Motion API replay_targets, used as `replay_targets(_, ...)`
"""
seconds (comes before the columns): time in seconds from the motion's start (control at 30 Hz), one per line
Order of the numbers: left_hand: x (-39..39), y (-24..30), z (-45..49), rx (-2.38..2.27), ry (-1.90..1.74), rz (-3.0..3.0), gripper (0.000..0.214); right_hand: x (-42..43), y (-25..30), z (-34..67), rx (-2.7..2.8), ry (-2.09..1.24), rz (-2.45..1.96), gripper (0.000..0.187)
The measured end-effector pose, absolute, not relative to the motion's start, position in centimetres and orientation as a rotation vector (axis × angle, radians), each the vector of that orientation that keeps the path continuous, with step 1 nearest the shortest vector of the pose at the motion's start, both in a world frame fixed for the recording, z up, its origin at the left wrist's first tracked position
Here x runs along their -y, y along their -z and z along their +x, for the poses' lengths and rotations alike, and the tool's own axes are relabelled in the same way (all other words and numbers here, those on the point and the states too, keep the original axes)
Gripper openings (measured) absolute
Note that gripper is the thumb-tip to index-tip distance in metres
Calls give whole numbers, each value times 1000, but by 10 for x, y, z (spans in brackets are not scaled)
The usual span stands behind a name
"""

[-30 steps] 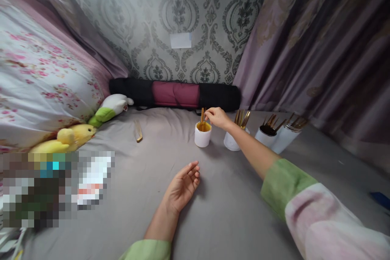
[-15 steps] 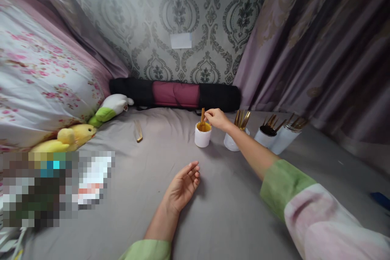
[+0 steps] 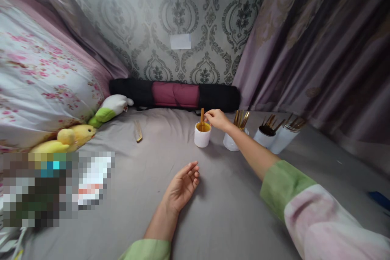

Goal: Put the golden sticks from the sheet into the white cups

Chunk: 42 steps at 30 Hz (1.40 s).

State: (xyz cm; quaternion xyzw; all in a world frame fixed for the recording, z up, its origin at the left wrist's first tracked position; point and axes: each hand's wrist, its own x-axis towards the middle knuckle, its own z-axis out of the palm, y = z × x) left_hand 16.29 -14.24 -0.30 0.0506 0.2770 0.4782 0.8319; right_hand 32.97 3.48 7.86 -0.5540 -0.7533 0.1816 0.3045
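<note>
My right hand [image 3: 217,119] is at the rim of a small white cup [image 3: 202,139] with a yellow inside. Its thumb and fingertips are pinched together just right of several thin brown sticks [image 3: 202,117] standing in that cup. Whether the pinch holds a stick is too small to tell. Behind my right wrist is a second white cup [image 3: 230,142] with golden sticks [image 3: 242,118]. My left hand [image 3: 184,185] lies on the grey sheet [image 3: 122,195], palm turned sideways, fingers loosely bent and nothing in them.
Two more white containers, a dark-mouthed cup [image 3: 265,137] and a taller jar [image 3: 284,138], hold sticks at right. A metallic gold item [image 3: 139,135] lies left of centre. Plush toys [image 3: 109,107] line the left side. A black and maroon roll [image 3: 175,94] lies along the wall.
The view has shifted very slightly. Both hands and the cups keep their places.
</note>
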Motion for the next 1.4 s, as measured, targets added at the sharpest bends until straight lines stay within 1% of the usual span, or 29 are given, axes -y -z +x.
replay_targets(0.43, 142, 4, 163, -564, -1016, 125, 19, -27, -82, 333, 1852, -529, -1477, 22)
replay_targets(0.63, 142, 4, 163, -564, -1017, 126, 19, -20, -83, 336, 1775, -474, -1479, 22)
replay_targets(1.03, 143, 5, 163, -552, -1028, 139, 18, 0, -70, 342, 1610, -568, -1361, 30)
replay_targets(1.4, 143, 5, 162, -551, -1029, 151, 17, 31, -60, 335, 1572, -686, -1320, 33)
